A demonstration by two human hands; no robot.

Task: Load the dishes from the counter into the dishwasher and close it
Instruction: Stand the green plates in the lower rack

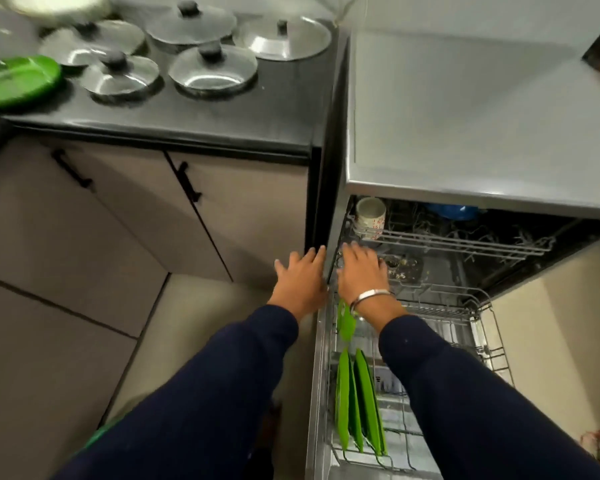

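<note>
Overhead, pot lids [201,69] crowd the black counter [274,109] beside the dishwasher [465,116].

A home kitchen: an open dishwasher [465,133] with pulled-out wire racks [447,244] stands right beside a dark table [257,109] bearing lidded pots [191,24], with beige cabinet doors [118,209] below that table.

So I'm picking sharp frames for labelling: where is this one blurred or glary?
Head view: the green plastic plate on the counter and pale dish at top left are motion-smeared; both hands slightly soft; glare on the round steel lids; wide-angle bending at edges.
</note>
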